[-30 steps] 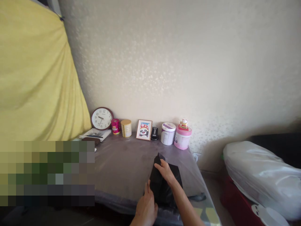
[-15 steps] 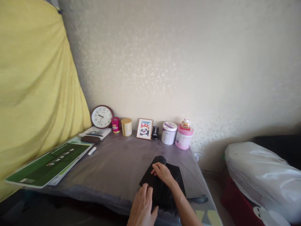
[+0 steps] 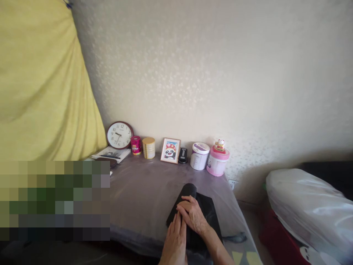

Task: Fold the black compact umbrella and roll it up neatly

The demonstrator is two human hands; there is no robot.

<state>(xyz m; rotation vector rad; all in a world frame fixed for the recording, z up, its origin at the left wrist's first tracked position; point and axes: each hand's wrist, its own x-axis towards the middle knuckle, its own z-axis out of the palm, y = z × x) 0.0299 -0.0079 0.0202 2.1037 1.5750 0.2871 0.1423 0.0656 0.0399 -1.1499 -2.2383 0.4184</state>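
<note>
Near edge of the counter (image 3: 143, 191): I press my left hand (image 3: 175, 241) and right hand (image 3: 193, 216), fingers flat and together, on the folded black cloth (image 3: 205, 208) to hold its fold flat.

Head-height, forward-down view over table (image 3: 143, 191)

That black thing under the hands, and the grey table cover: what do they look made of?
The black thing looks like soft, matte fabric: it lies flat, with a rolled far end, under the left hand and right hand. The table cover looks like glossy clear plastic sheeting over grey cloth, going by its sheen and wrinkles.
</note>
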